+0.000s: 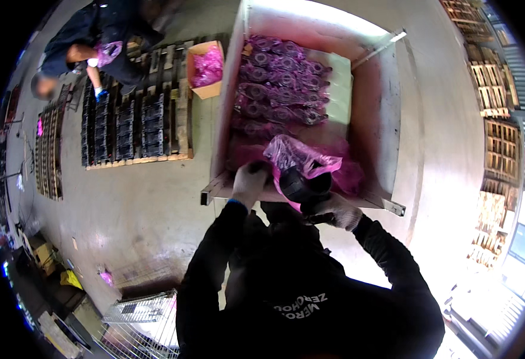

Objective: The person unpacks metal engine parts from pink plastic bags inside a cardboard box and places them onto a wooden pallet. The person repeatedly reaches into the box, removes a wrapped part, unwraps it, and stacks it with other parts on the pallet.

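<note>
A black moulded part sits partly inside a pink plastic bag, over the near edge of a large open bin. My right hand, in a pale glove with dark fingers, is closed round the part's near right side. At the bag's left edge is my left hand, also gloved, its fingers curled in; exactly what they pinch is hidden. Deeper in the bin lie several rows of pink-wrapped parts. More loose pink film lies beside the bag.
A pale sheet lies along the bin's right side. To the left, a pallet bears rows of black parts, with a carton of pink bags beside it. A co-worker bends over that pallet. A wire cage stands behind my left side.
</note>
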{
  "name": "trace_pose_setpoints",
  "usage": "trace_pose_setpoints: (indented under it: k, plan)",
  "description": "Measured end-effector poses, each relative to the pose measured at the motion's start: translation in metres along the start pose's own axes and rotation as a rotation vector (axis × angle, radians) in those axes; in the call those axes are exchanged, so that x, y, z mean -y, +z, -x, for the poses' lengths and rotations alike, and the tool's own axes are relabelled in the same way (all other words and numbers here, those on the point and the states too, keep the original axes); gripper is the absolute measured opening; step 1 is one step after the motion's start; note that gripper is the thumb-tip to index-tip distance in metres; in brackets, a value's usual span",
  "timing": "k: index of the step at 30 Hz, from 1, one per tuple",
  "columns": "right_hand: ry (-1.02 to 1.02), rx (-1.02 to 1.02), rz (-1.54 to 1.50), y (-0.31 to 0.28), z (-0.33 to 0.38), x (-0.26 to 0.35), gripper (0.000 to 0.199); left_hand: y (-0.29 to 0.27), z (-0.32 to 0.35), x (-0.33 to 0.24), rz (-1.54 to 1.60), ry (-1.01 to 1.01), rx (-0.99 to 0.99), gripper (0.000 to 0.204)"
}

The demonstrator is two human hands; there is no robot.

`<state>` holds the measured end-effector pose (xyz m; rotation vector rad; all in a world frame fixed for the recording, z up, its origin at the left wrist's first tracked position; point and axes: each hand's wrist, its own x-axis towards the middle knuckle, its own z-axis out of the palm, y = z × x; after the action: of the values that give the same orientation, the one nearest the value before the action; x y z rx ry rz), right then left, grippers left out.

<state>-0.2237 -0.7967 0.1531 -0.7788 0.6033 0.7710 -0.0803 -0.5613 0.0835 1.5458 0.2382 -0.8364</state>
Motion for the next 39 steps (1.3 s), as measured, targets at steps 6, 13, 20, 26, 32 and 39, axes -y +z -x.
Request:
trace_pose_setpoints:
  k: [6, 13, 20, 26, 32, 39]
  plan:
    - [0.006, -0.016, -0.135, -0.022, 0.019, -0.02, 0.044, 0.015, -0.142, 0.043, 0.29, 0.07, -0.587, 0.027]
    - [-0.082, -0.144, -0.406, -0.045, 0.068, -0.046, 0.046, 0.098, -0.149, 0.039, -0.124, 0.301, -0.52, 0.023]
    - [-0.174, -0.211, -0.617, -0.045, 0.109, -0.052, 0.047, 0.106, -0.141, 0.058, -0.279, 0.079, -0.556, 0.028]
    - [-0.225, -0.116, -0.65, -0.039, 0.1, -0.043, 0.049, 0.103, -0.07, 0.067, -1.296, 0.169, 0.603, 0.042]
    - [-0.12, -0.078, -0.425, -0.015, 0.064, -0.018, 0.053, 0.04, -0.038, 0.039, -0.952, 0.093, 0.324, 0.049]
    - [-0.092, 0.245, -0.271, 0.035, 0.011, -0.018, 0.063, -0.055, 0.015, -0.005, 0.677, 0.07, 0.394, 0.071]
